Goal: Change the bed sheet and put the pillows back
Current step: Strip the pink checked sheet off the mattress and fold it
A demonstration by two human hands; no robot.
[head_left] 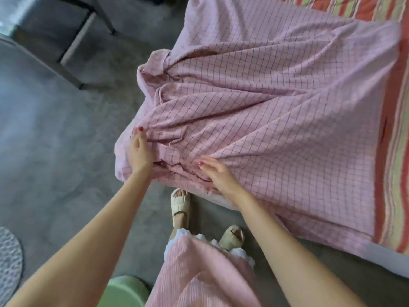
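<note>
Seen from above, a person stands at the corner of a bed, both bare arms reaching forward. At far left, a patterned round rug point(8, 264) lies on the grey floor point(55, 134), with a pale green round object point(127, 291) near the bottom edge and dark metal furniture legs point(73, 41) further up.

The left hand point(139, 151) presses against the bunched edge of a pink checked bed sheet point(254, 111), its thumb and fingertips closing on a fold; how firm the hold is cannot be told. The sheet is gathered in deep creases toward this hand and hangs over the mattress corner, probably so the edge can be drawn down and squared.

Below, between the arms, are cream slide sandals point(181, 207) and a pink ribbed skirt point(199, 273).

The right hand point(215, 173) lies flat on the sheet near the mattress edge, fingers straight and holding nothing, likely steadying the cloth.

At right the sheet spreads flatter across the bed, stopping short of a red, green and cream striped cover point(391, 151) beneath. A white mattress edge point(382, 260) shows at lower right.

No pillows, labels or writing are visible.
</note>
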